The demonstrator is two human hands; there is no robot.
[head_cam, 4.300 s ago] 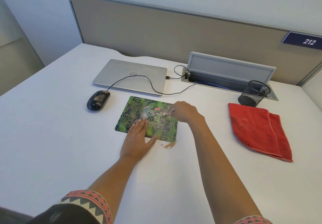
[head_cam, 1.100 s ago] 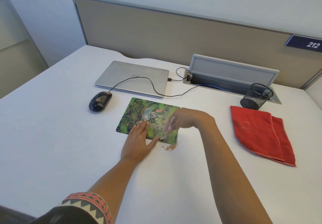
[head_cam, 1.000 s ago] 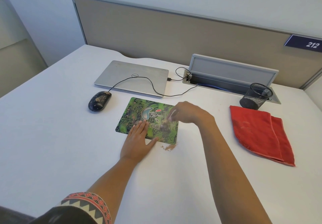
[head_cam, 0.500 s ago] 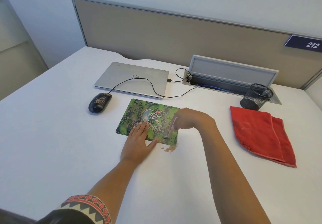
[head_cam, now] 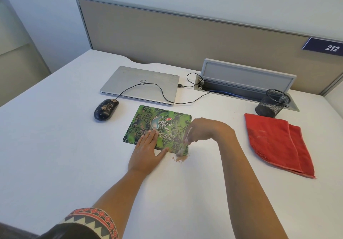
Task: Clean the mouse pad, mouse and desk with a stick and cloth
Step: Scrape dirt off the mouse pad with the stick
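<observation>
- Since earlier, my right grip (head_cam: 206,131), pinching the stick (head_cam: 182,145), is sweeping to the mouse pad's (head_cam: 167,120) near edge.
- Left grip (head_cam: 148,151), released, is pressing flat on it.
- Mouse (head_cam: 105,108) and bench (head_cam: 55,146) are waiting, dirty.

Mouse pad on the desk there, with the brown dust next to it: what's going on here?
A person is cleaning the green mouse pad. Their left hand presses flat on its near edge, while the right hand holds a small pale stick with its tip at the pad's near right corner. A little pile of brown crumbs lies on the desk just off that corner. The mouse has brown specks on it, and the red cloth lies folded, untouched, off to the right.
</observation>
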